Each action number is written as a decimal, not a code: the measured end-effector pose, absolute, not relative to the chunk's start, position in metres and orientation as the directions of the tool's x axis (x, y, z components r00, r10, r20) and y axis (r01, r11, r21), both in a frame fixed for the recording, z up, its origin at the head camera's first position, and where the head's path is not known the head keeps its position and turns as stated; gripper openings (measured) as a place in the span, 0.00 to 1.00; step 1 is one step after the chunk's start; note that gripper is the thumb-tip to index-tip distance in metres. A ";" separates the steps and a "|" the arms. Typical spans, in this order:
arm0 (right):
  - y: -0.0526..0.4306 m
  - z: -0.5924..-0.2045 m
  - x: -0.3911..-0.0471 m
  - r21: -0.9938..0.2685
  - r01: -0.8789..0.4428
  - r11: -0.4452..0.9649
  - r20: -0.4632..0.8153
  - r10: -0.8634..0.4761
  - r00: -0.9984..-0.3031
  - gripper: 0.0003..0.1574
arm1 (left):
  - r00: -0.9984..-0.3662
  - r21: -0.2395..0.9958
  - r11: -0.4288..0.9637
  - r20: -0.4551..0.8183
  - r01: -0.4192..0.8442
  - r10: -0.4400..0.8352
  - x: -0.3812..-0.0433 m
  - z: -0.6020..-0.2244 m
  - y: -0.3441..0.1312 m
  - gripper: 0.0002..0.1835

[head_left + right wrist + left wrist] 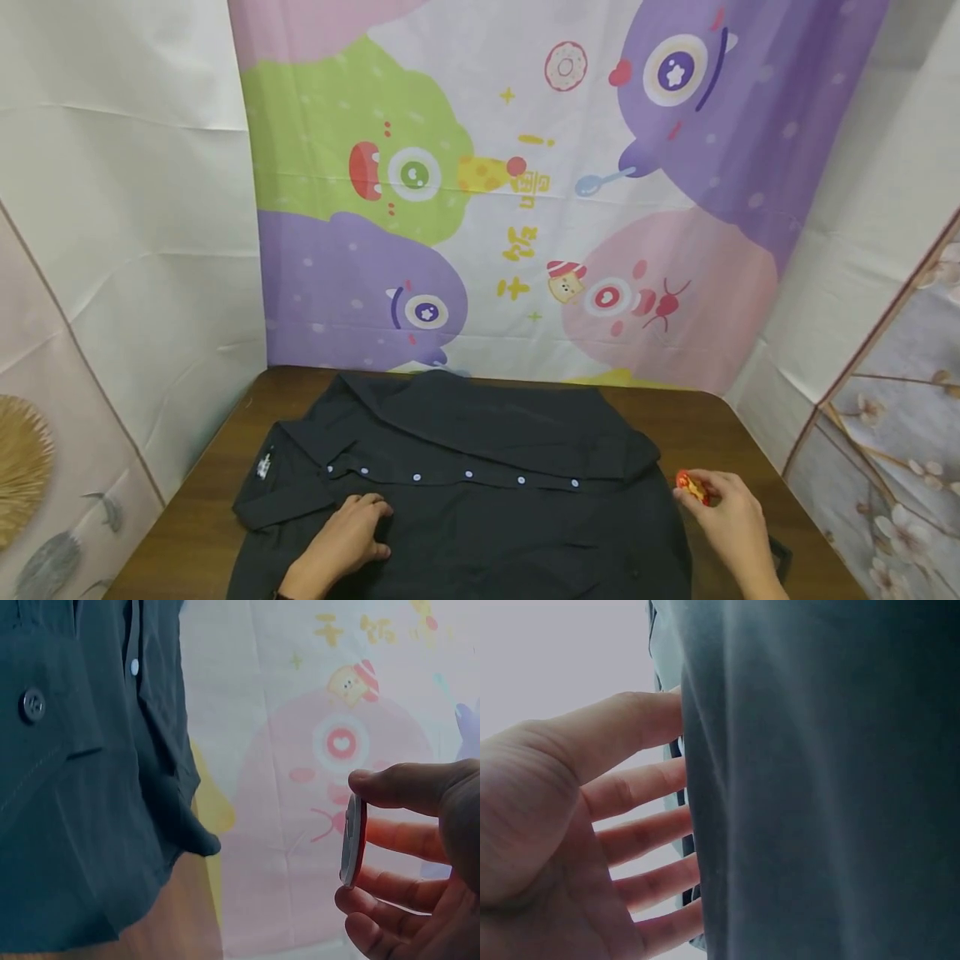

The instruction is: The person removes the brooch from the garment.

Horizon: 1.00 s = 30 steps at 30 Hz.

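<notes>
A black shirt [480,533] with white buttons lies spread over the table, its collar [281,492] towards the left. On its front rests my left hand [347,533], fingers relaxed; the left wrist view has this hand [562,817] with fairly straight fingertips against the dark cloth [802,787]. Beyond the shirt's right side, my right hand [731,517] pinches a small red-and-yellow badge [692,487]. Seen edge-on in the right wrist view, the badge [352,840] is thin, with a silvery back and red rim, between thumb and fingers. Part of the shirt [82,810] is left of it.
The brown wooden table [202,517] shows around the shirt. A cartoon-printed cloth [487,208] hangs behind it, with pale cloth walls on both sides. Beside my right wrist is a dark object [782,557], mostly hidden.
</notes>
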State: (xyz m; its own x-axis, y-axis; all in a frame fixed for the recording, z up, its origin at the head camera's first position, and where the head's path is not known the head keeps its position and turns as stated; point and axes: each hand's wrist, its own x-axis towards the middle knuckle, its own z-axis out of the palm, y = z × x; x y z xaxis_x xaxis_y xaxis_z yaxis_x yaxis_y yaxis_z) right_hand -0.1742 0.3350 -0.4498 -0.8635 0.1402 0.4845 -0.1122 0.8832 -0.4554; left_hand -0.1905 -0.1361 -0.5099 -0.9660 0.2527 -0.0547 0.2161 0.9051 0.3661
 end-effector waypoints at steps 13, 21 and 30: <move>0.356 -0.453 -0.168 -0.457 -0.040 0.889 0.444 0.189 -0.876 0.24 | -0.967 0.387 0.900 -0.068 0.201 0.245 -0.190 -0.510 -0.137 0.22; 0.372 -0.456 -0.167 -0.454 -0.004 0.891 0.440 0.220 -0.870 0.25 | -0.967 0.384 0.900 -0.063 0.205 0.247 -0.191 -0.512 -0.138 0.22; 0.389 -0.458 -0.162 -0.440 0.036 0.897 0.434 0.248 -0.866 0.25 | -0.967 0.392 0.897 -0.058 0.206 0.247 -0.191 -0.513 -0.139 0.22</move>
State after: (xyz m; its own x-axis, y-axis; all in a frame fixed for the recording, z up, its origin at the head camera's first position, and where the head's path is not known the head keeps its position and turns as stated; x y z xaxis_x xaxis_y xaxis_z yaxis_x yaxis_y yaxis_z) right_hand -0.1622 0.3894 -0.4580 -0.8660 0.2480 0.4342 0.0361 0.8971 -0.4404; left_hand -0.1911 -0.1391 -0.5132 -0.9673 0.2471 -0.0577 0.2057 0.8966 0.3922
